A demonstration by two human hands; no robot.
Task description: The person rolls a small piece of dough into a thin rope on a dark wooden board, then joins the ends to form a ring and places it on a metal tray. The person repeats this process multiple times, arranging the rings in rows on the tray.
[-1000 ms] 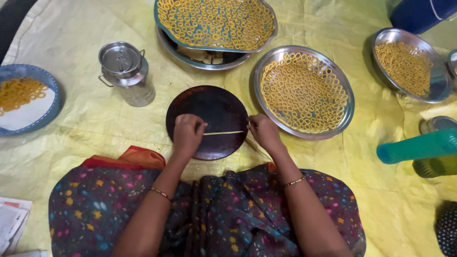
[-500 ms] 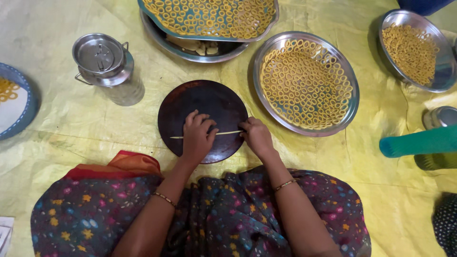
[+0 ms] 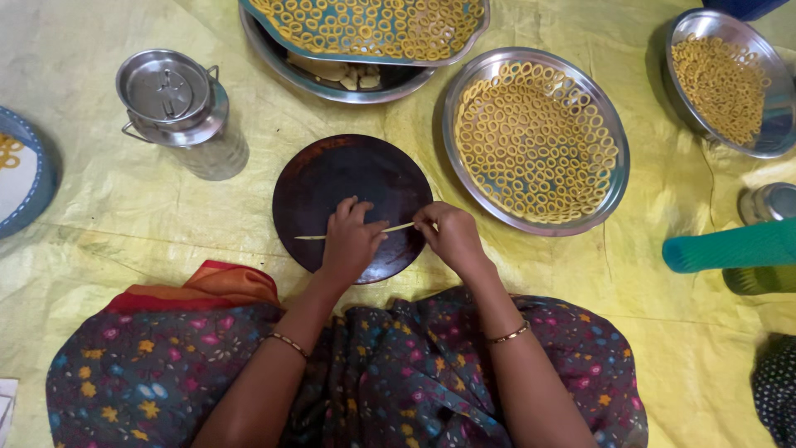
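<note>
Lidded steel can (image 3: 176,101), teal cylinder (image 3: 731,245), perhaps a bottle.

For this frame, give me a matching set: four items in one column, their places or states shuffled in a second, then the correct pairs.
Things:
1. left hand
2. right hand
3. lidded steel can
4. round steel plate of dough rings

Places or states:
A. stands on the yellow sheet, left of the dark round board
B. lies flat over the thin dough strand on the board
C. pinches the strand's right end
D. lies right of the board, filled with yellow rings

Pairs: 1-B, 2-C, 3-A, 4-D
</note>
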